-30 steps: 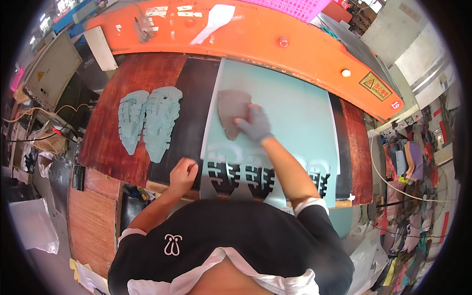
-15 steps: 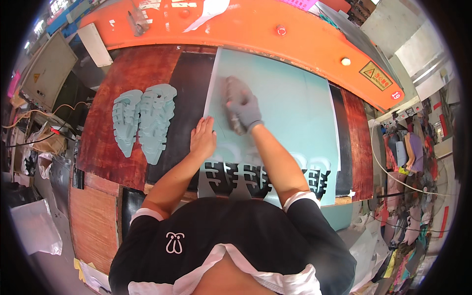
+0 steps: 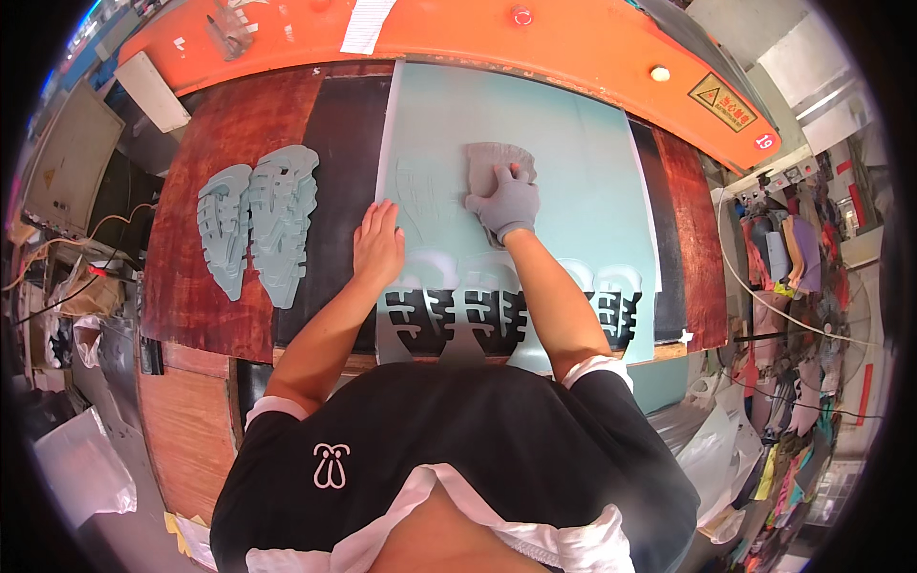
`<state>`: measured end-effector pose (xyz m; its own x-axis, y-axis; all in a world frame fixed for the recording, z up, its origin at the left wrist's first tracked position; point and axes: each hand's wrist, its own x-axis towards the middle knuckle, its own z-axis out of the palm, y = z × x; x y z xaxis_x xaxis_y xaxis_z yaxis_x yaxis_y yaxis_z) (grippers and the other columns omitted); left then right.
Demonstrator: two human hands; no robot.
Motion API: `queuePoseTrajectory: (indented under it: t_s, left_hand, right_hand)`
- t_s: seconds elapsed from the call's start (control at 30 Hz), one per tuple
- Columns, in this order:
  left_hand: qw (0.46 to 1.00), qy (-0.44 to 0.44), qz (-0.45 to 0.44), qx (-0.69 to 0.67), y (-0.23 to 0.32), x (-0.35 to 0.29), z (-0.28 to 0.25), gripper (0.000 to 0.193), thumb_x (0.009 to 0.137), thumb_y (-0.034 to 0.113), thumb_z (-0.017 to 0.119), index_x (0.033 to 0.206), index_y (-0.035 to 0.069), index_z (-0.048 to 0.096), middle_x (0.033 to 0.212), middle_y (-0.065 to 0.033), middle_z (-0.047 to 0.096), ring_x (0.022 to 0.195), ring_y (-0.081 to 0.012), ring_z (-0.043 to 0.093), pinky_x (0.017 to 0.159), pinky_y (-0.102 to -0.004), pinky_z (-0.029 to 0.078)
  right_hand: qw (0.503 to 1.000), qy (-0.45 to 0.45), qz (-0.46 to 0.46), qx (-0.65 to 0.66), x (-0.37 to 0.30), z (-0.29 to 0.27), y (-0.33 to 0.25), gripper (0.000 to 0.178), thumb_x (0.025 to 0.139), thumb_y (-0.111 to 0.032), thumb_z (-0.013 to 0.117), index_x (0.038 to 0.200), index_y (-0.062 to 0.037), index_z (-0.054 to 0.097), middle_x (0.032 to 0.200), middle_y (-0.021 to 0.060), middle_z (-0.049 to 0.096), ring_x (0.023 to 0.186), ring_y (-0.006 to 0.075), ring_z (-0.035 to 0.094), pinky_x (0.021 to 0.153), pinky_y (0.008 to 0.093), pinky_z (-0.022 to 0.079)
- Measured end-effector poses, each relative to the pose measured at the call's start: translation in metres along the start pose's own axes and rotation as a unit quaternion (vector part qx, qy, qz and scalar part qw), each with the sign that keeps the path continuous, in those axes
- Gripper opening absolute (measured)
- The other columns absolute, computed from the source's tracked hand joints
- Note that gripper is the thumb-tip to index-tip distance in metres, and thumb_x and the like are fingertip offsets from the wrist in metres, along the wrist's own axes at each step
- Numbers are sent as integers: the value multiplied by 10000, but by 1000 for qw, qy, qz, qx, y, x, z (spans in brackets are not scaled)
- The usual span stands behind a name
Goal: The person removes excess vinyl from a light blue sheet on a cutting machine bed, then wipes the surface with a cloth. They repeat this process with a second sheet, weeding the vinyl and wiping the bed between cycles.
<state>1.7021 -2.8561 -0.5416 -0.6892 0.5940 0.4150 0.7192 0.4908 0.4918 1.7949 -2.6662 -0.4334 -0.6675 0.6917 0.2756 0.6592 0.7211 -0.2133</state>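
My right hand [image 3: 513, 202], in a grey glove, grips a grey-brown sole-shaped cutting die [image 3: 489, 160] over the middle of a pale green sheet [image 3: 573, 143]. The fingers curl over the die's middle, and the palm hides part of it. My bare left hand [image 3: 378, 244] lies flat at the sheet's left edge, its fingers stretched out. Just right of it a sole-shaped outline [image 3: 420, 196] is cut into the sheet. Along the near edge, several sole-shaped cutouts [image 3: 420, 310] show the black board beneath.
Two stacks of pale green cut sole pieces [image 3: 282, 224] lie on the reddish-brown board [image 3: 239, 124] at left. An orange machine beam [image 3: 449, 29] with a red button [image 3: 521, 15] spans the far side. Many coloured scraps [image 3: 783, 258] hang at the right.
My right hand has moved the die to the right and turned it, uncovering the cut outline on the sheet. The left hand stays flat at the sheet's edge. The whole view has shifted slightly.
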Motion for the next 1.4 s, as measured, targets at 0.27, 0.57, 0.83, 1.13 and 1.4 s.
queuePoseTrajectory:
  t_s: [0.27,0.57,0.83,1.13,1.4]
  left_hand:
    - [1000,24,5,-12,0,-1,-2,417,881,171,495,1280,66,427,1406,-65,361,1328,-263,282,1018,-436,297]
    - [1000,25,8,-11,1,-1,-3,406,879,166,501,1269,71,437,1399,-62,369,1325,-264,290,1023,-444,296]
    - [980,42,58,-184,-8,-34,-23,470,820,116,559,1256,2,426,1350,-189,391,1261,-365,347,1037,-427,296]
    - [993,-2,-3,-118,-20,-156,-55,273,797,144,639,1033,42,547,859,-106,595,791,-279,565,736,-429,423]
    - [978,131,86,-138,-17,-162,-48,167,810,122,631,689,41,550,594,-109,529,524,-301,515,492,-402,407]
  right_hand:
    - [1000,-7,-9,-3,-1,-4,-3,774,596,-510,705,1236,-109,536,1352,148,413,1061,371,485,889,404,434]
    - [1000,-1,-24,-2,2,-1,3,803,596,-540,697,1249,-102,533,1356,166,412,1085,382,474,915,403,420]
    - [978,112,-101,147,-25,-9,62,625,728,-440,652,1167,-14,528,1290,193,458,1108,375,476,936,430,409]
    - [951,173,-205,151,-238,-7,141,168,759,-140,658,854,-37,566,774,117,557,720,328,537,661,411,442]
    - [942,256,-210,52,-230,1,141,150,742,-192,607,810,-68,556,699,91,510,615,295,498,572,410,400]
